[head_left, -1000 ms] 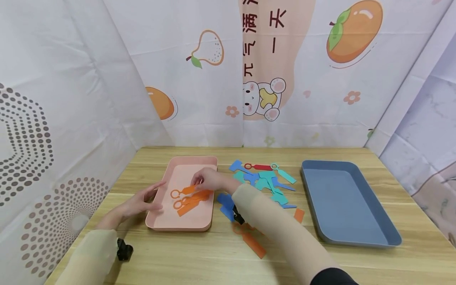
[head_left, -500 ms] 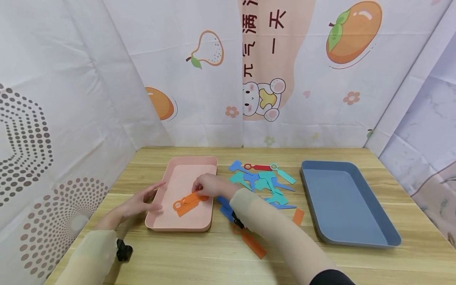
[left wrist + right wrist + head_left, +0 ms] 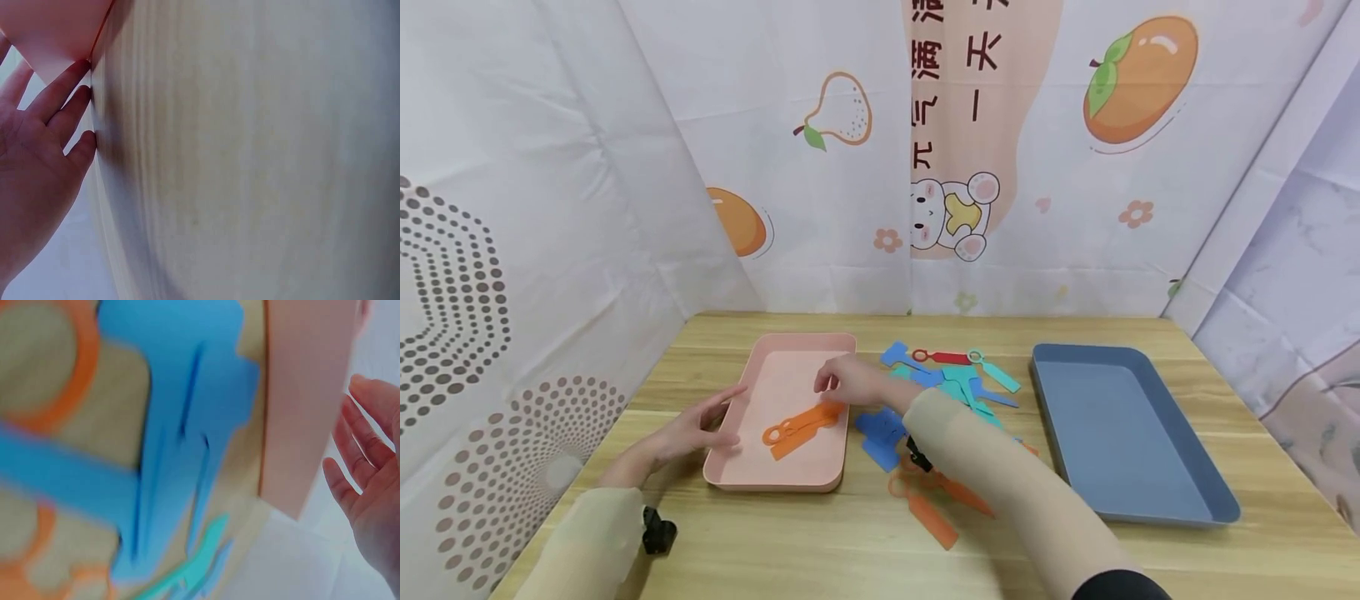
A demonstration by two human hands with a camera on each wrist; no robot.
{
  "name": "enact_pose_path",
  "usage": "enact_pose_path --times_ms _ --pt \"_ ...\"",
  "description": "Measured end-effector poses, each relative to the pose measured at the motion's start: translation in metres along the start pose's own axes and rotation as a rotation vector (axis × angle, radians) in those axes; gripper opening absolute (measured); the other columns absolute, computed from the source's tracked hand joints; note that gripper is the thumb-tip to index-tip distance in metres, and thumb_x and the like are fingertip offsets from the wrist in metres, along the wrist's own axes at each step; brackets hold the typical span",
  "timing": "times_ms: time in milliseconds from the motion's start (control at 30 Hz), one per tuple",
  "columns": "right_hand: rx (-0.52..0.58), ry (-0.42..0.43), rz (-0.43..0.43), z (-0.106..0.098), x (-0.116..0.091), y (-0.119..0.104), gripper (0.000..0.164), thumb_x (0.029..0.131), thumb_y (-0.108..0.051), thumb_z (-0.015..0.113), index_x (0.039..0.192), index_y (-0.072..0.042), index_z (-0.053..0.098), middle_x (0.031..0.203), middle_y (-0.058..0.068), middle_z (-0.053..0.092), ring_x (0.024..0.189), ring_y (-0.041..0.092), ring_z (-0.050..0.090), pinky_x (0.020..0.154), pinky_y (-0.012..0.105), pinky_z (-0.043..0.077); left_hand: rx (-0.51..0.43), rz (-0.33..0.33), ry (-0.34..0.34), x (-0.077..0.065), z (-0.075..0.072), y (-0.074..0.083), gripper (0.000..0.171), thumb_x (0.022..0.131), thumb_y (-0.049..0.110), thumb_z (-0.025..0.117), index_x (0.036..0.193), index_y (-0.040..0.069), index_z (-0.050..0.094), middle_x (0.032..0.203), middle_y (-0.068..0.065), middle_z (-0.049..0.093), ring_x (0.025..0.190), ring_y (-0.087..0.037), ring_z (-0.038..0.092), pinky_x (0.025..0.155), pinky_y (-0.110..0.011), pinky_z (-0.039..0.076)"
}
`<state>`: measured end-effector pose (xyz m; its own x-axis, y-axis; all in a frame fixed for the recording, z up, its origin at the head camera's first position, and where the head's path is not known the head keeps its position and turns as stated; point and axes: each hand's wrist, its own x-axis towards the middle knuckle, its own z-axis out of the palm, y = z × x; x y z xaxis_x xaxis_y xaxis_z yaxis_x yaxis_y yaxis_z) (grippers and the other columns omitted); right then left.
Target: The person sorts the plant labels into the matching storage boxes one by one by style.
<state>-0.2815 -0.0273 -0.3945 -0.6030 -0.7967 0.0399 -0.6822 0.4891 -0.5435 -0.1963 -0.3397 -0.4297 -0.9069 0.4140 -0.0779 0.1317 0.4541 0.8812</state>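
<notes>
My left hand (image 3: 681, 435) rests against the left side of the pink tray (image 3: 775, 375), fingers spread. In the left wrist view, that hand's (image 3: 37, 150) fingertips touch the tray wall near the table. Several flat orange tags (image 3: 797, 432) with ring ends lie stacked inside the tray. Just beyond them, my right hand (image 3: 853, 381) hovers over the tray's right rim. The right wrist view shows this hand (image 3: 378, 519) with loosely bent fingers and nothing between them, beside the tray wall (image 3: 306, 412).
Right of the tray lie blue pieces (image 3: 880, 433), a red ring tag (image 3: 951, 358), teal pieces (image 3: 957, 383) and more orange tags (image 3: 934, 521). A blue-grey tray (image 3: 1120, 433) stands on the right of the wooden table (image 3: 820, 550). A printed curtain (image 3: 842, 283) hangs behind.
The right hand lets go of an orange tag onto the stack in the pink tray, then lifts off it and shifts slightly right. The left hand stays at the tray.
</notes>
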Motion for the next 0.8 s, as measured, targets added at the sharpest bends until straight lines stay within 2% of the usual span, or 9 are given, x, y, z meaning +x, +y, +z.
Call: enact_pose_path --times_ms 267,567,633,667,700,800 --pt "-0.036 -0.044 -0.008 -0.033 -0.02 0.01 0.017 0.096 -0.015 0.063 0.107 -0.005 0.071 0.097 -0.003 0.063 0.086 0.011 0.059 0.075 0.024 0.048 0.019 -0.025 -0.004 -0.001 -0.001 -0.001 0.086 0.086 0.013 0.074 0.154 0.004 0.022 0.153 -0.03 0.021 0.139 -0.047 0.019 0.095 -0.01 0.029" --pt "-0.106 -0.056 0.018 -0.065 -0.044 0.037 0.01 0.093 -0.012 0.066 0.097 -0.006 0.072 0.086 -0.005 0.065 0.078 0.009 0.058 0.071 0.024 0.048 0.031 -0.02 -0.003 -0.001 0.0 0.0 0.085 0.086 0.013 0.074 0.154 0.004 0.022 0.153 -0.03 0.022 0.139 -0.047 0.02 0.092 -0.008 0.028" --pt "-0.128 -0.052 0.036 -0.07 -0.048 0.044 0.009 0.092 -0.013 0.067 0.096 -0.007 0.072 0.086 -0.005 0.065 0.078 0.009 0.059 0.072 0.024 0.049 0.042 -0.024 -0.004 -0.001 0.0 0.0 0.085 0.087 0.013 0.074 0.154 0.005 0.023 0.153 -0.03 0.022 0.139 -0.047 0.02 0.1 -0.018 0.03" --pt "-0.136 -0.052 0.045 -0.072 -0.051 0.047 0.009 0.092 -0.013 0.067 0.096 -0.007 0.072 0.086 -0.004 0.065 0.079 0.01 0.059 0.073 0.025 0.049 0.044 -0.025 -0.005 -0.001 0.0 -0.001 0.085 0.087 0.014 0.074 0.154 0.005 0.023 0.153 -0.03 0.022 0.139 -0.047 0.02 0.101 -0.019 0.029" --pt "-0.139 -0.052 0.055 -0.074 -0.053 0.051 0.009 0.092 -0.014 0.067 0.096 -0.007 0.072 0.087 -0.003 0.066 0.08 0.011 0.059 0.074 0.026 0.049 0.046 -0.026 -0.005 -0.001 -0.001 -0.001 0.085 0.087 0.014 0.074 0.154 0.005 0.022 0.153 -0.029 0.022 0.139 -0.047 0.02 0.105 -0.027 0.029" --pt "-0.126 -0.055 0.094 -0.079 -0.06 0.062 0.009 0.092 -0.014 0.068 0.097 -0.007 0.072 0.089 -0.001 0.066 0.082 0.013 0.059 0.076 0.029 0.05 0.04 -0.029 -0.009 0.0 -0.001 -0.001 0.085 0.087 0.013 0.074 0.154 0.005 0.022 0.153 -0.029 0.022 0.139 -0.047 0.02 0.105 -0.026 0.029"
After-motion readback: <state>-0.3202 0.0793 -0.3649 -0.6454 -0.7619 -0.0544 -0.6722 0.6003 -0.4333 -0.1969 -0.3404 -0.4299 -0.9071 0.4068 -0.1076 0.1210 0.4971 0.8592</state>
